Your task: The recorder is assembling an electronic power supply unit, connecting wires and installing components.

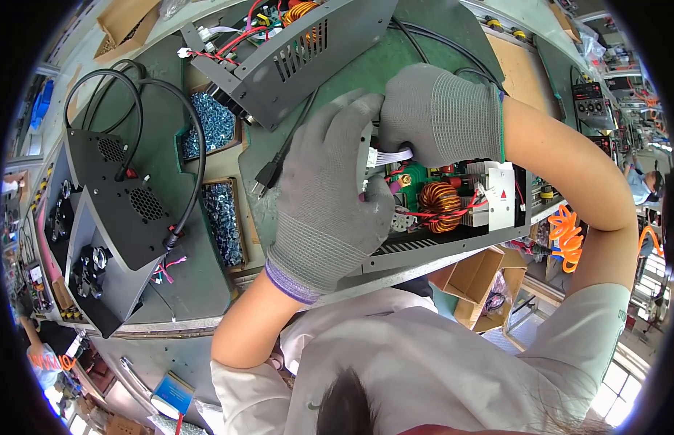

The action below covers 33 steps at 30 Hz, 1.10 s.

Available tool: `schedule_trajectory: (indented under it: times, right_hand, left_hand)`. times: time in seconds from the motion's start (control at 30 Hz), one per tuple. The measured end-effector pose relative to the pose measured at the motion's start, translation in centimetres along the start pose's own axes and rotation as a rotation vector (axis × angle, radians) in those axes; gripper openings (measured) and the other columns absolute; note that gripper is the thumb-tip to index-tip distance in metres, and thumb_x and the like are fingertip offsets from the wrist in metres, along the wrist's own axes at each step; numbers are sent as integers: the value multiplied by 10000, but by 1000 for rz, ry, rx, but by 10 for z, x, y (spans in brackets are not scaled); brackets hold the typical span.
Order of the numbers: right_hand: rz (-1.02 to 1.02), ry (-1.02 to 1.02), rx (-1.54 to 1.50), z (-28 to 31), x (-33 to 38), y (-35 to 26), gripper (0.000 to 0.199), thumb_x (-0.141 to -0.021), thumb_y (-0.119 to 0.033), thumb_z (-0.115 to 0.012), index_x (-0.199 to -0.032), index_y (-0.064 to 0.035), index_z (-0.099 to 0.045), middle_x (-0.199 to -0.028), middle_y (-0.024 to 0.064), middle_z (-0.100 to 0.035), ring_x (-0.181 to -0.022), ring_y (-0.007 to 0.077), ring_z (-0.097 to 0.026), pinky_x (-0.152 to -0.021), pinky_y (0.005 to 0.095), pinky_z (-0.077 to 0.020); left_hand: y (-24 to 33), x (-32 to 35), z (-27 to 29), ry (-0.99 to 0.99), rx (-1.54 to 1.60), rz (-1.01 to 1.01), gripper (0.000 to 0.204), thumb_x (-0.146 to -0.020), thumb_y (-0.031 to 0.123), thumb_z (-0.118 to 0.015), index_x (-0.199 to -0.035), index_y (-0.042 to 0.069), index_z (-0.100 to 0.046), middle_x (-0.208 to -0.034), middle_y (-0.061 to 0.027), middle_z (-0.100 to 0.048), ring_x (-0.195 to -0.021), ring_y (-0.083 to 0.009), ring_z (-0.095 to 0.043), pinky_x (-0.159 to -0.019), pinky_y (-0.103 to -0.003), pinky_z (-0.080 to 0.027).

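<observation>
In front of me lies an open black metal chassis [431, 251], with a green circuit board, a copper-wound coil [440, 206], red wires and a white bracket [501, 197] inside. My left hand [328, 185], in a grey knit glove, wraps round the chassis's left end panel [366, 148], its thumb on the inner side. My right hand [440, 116], gloved alike, reaches in from the far side with curled fingers. They close about a white ribbon cable [395, 156] beside that panel. The fingertips of the right hand are partly hidden.
A second open chassis [297, 65] stands at the back. To the left are two bins of screws [212, 123] [222, 221] and black housings [126, 210] with thick cables. A black plug [266, 175] lies on the green mat. An orange coiled hose [567, 238] hangs right, above a cardboard box [467, 290].
</observation>
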State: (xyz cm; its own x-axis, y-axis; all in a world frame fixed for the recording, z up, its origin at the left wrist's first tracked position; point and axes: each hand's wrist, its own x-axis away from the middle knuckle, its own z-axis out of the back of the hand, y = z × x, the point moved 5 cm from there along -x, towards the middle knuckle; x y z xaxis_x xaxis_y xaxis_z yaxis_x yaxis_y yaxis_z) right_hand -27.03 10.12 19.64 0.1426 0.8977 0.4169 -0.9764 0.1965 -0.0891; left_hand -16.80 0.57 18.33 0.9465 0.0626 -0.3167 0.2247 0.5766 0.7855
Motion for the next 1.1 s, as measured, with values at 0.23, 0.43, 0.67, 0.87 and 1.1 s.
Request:
schedule_trajectory:
  times: [0.23, 0.43, 0.67, 0.87, 1.1]
  right_hand:
    - [-2, -47, 105, -4, 7, -2, 167, -772, -118, -698, -911, -164, -780, -819, 119, -720, -848, 332, -718, -742, 430, -579]
    - [27, -47, 84, -14, 9, 8, 227, -764, -110, -692, -967, -169, -773, -851, 114, -721, -862, 329, -713, -748, 437, -575]
    - [208, 166, -7, -21, 15, 16, 146, -694, -131, -702, -838, -148, -710, -749, 59, -634, -731, 311, -643, -622, 436, -512]
    - [248, 181, 59, -18, 14, 10, 130, -747, -174, -687, -863, -154, -742, -746, 88, -669, -799, 317, -691, -687, 443, -553]
    - [201, 143, 79, -15, 14, 7, 94, -734, -166, -687, -811, -160, -741, -750, 88, -679, -781, 314, -702, -684, 441, -562]
  left_hand:
    - [0, 1, 0, 3, 27, 6, 664, -693, -20, -623, -1345, 70, -540, -1328, -188, -569, -1202, -407, -558, -1040, -482, -469]
    - [1, 2, 0, 1, 27, -6, 654, -694, -27, -625, -1335, 72, -545, -1324, -187, -571, -1205, -414, -554, -1038, -495, -462]
    - [-2, 1, -1, -12, 27, 0, 671, -682, -35, -607, -1340, 81, -542, -1325, -191, -568, -1204, -426, -549, -1041, -505, -458]
    - [-2, 0, 0, -6, 48, 1, 665, -677, -35, -598, -1328, 92, -556, -1319, -195, -570, -1194, -428, -552, -1035, -508, -459]
    - [-3, 1, -1, 3, 40, 3, 682, -664, -18, -601, -1335, 97, -560, -1333, -191, -564, -1166, -423, -554, -1027, -501, -455]
